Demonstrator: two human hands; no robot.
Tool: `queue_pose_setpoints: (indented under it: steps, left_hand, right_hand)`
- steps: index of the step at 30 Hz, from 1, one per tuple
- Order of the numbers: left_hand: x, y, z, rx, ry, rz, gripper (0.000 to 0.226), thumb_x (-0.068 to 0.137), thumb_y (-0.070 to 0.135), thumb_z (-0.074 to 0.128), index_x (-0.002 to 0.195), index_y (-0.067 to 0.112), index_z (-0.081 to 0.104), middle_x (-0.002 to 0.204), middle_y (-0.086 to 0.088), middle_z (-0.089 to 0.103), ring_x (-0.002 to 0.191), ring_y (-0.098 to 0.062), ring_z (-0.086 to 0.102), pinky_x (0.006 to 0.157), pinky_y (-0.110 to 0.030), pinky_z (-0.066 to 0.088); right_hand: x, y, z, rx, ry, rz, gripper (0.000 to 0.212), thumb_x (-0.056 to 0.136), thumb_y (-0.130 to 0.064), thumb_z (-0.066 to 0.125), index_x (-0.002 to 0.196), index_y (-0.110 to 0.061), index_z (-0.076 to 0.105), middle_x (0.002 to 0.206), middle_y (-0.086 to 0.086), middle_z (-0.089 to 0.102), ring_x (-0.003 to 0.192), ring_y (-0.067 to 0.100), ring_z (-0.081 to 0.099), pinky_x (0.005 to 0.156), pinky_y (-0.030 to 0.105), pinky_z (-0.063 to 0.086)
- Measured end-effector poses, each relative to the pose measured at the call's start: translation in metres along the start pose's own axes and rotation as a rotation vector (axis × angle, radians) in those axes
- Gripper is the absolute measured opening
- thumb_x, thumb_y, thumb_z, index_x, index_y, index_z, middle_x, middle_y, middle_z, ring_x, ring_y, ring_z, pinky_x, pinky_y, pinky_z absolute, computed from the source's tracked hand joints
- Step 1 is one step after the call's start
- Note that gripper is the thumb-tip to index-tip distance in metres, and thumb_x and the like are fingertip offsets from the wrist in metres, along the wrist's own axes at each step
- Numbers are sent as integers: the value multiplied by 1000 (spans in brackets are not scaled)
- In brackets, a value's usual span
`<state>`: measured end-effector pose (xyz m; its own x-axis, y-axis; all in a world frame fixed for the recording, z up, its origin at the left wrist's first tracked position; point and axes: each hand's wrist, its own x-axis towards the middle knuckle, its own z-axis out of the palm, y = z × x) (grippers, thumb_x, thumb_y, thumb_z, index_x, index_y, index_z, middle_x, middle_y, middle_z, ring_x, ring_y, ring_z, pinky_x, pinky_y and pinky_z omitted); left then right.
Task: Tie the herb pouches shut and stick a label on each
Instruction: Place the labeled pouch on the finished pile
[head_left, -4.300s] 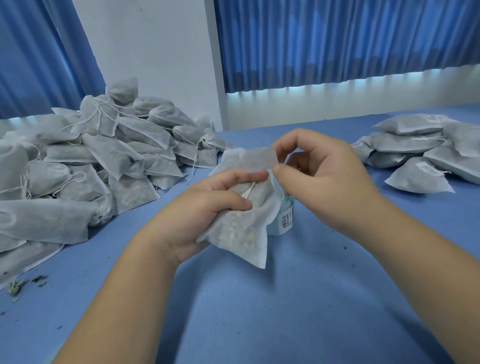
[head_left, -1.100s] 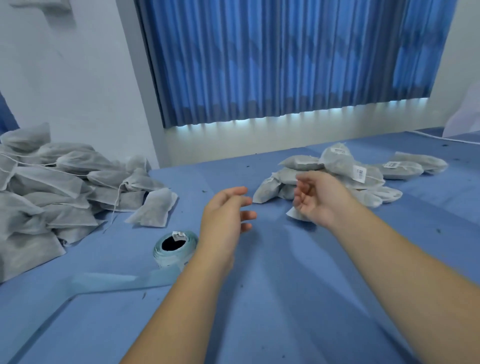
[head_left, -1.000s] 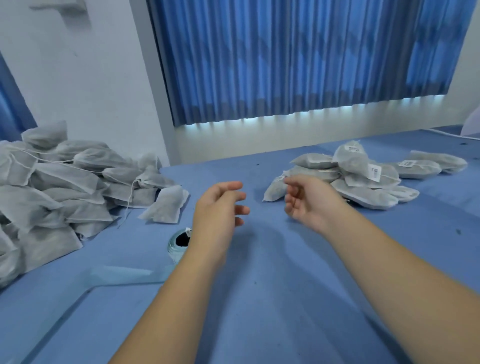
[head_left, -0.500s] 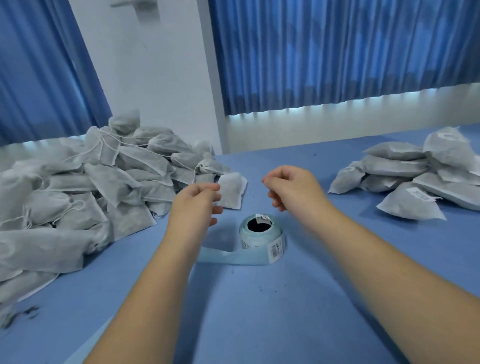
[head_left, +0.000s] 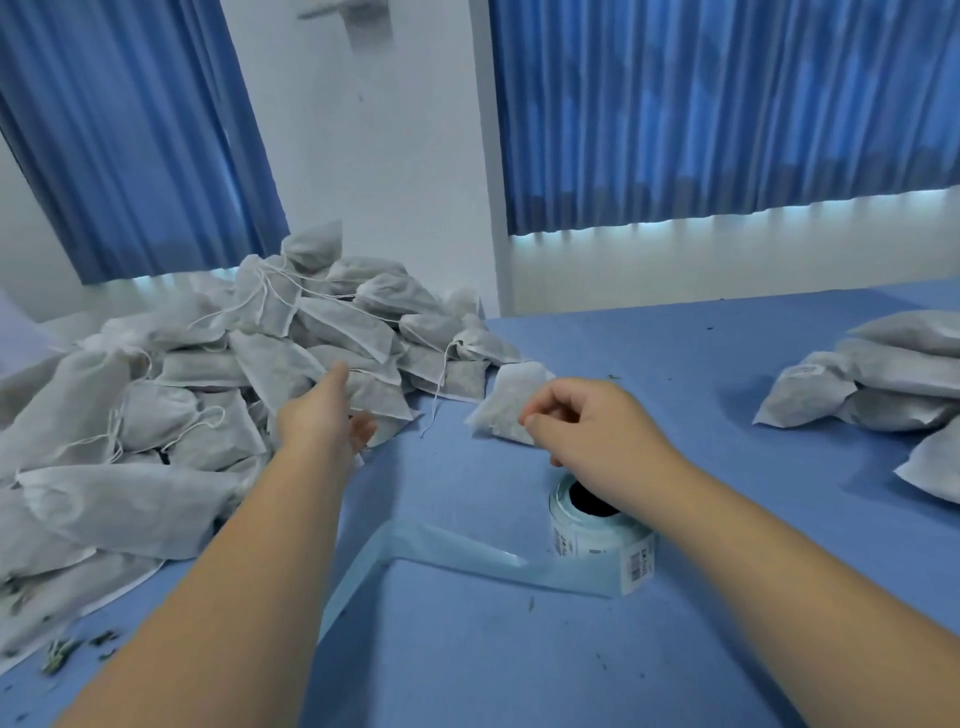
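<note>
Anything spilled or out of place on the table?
Yes: herb crumbs lie spilled on the table at near left, beside the pouch pile. The label roll trails a loose backing strip across the table.

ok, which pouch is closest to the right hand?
The lone pouch lying flat just beyond the curled fingers of the right hand, by the right edge of the big left pile. The stack on the far right sits clearly farther away.
</note>
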<state>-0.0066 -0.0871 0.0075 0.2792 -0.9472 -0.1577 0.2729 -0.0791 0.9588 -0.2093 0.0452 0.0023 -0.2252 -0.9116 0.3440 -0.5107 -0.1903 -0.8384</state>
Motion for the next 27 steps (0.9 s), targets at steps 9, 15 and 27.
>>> queue_pose_setpoints:
  steps: [9, 15, 27]
  left_hand:
    - [19, 3, -18, -299, 116, -125, 59, 91, 43, 67, 137, 14, 46, 129, -12, 59, 96, -29, 68, 77, -35, 56]
    - [21, 9, -31, -491, 7, -173, 56, 94, 40, 63, 141, 17, 42, 138, -10, 47, 86, -23, 66, 74, -35, 57]
    - [20, 6, -41, -505, -14, -146, 14, 99, 18, 58, 106, 6, 58, 103, -5, 63, 91, -20, 65, 47, -21, 54]
  right_hand:
    - [-1, 1, 1, -29, -28, -26, 21, 86, -11, 62, 70, -23, 66, 68, 6, 64, 58, 13, 54, 64, 30, 47]
    - [-4, 0, 1, -8, -29, -20, 26, 86, -10, 62, 67, -27, 66, 59, -5, 61, 51, 7, 52, 57, 21, 45]
    - [-4, 2, 1, 23, -22, -23, 27, 86, -7, 61, 68, -26, 66, 54, -8, 60, 44, 2, 52, 49, 11, 42]
